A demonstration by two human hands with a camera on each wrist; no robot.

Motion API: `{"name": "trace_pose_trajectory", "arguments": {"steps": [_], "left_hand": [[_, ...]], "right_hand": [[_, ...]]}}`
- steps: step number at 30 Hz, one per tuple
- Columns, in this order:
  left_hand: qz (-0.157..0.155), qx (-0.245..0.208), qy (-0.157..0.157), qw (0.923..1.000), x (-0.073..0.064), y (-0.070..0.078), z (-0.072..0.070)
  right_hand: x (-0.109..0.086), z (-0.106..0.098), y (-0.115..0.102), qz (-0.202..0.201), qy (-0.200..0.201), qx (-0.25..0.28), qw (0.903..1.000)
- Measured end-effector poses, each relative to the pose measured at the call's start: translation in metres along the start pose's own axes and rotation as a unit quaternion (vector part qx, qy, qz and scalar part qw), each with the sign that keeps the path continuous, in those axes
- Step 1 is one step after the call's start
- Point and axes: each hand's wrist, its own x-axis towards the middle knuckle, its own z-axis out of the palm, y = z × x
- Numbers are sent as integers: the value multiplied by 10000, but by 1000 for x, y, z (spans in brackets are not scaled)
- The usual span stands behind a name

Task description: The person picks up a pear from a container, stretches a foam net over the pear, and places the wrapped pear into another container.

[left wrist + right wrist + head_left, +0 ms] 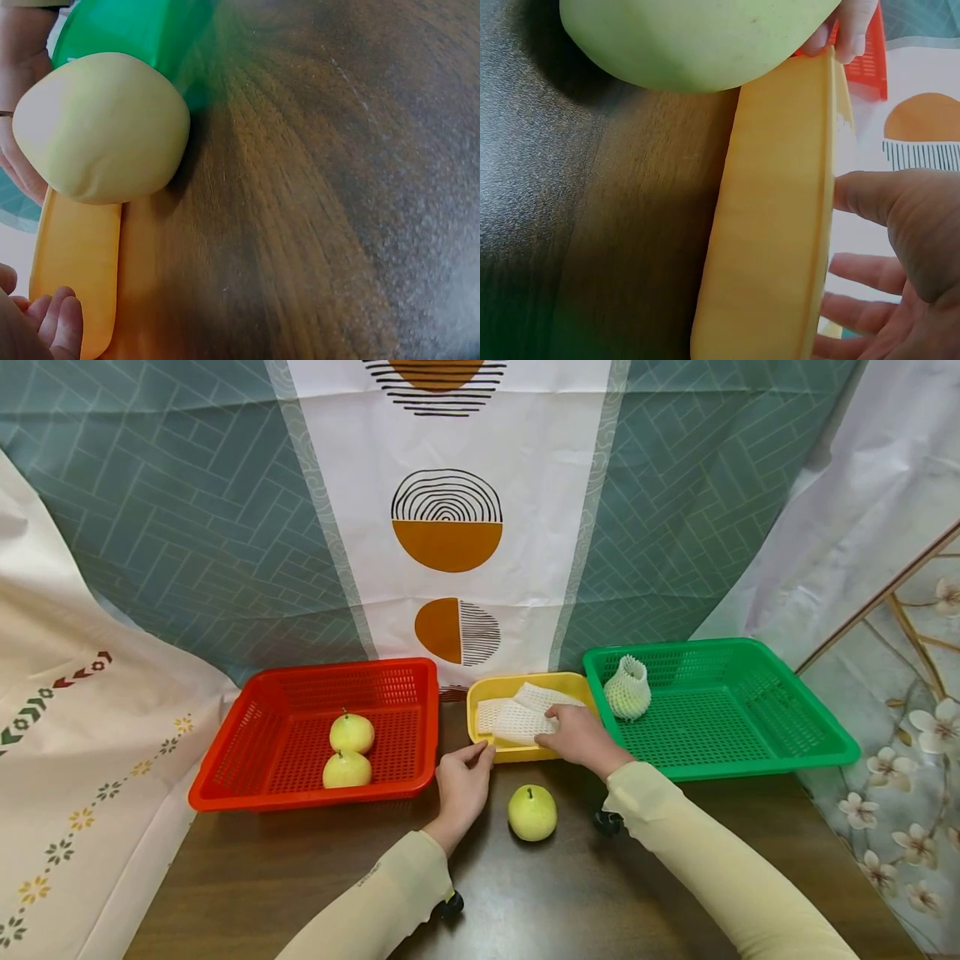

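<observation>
In the head view my left hand (pixel 461 785) is at the front left corner of a yellow basket (pixel 525 755), fingers loosely bent and fingertips right at the rim. My right hand (pixel 581 735) reaches over its front right rim, with thumb and fingers spread above white foam net sleeves (pixel 521 720). The right wrist view shows the thumb (pixel 866 191) nearly straight across the rim; the basket wall partly hides the other fingers. A yellow-green pear (pixel 532 813) stands upright on the table, between my forearms and in front of the basket.
On the left, a red basket (pixel 300 799) holds two bare pears (pixel 351 732). A green basket (pixel 750 768) at the right holds one pear in a foam net (pixel 628 689). The baskets stand on a dark wooden table (pixel 525 902), with patterned cloth (pixel 202 527) hanging behind.
</observation>
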Motion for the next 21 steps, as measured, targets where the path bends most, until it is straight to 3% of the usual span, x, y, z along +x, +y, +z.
{"name": "trace_pose_trajectory", "arguments": {"steps": [11, 21], "left_hand": [[-92, 37, 124, 9999, 2, -1, 4], [-67, -168, 177, 9997, 3, -3, 5]], "right_hand": [[11, 6, 0, 327, -141, -63, 9993], [16, 8, 1, 370, -55, -229, 9990]]}}
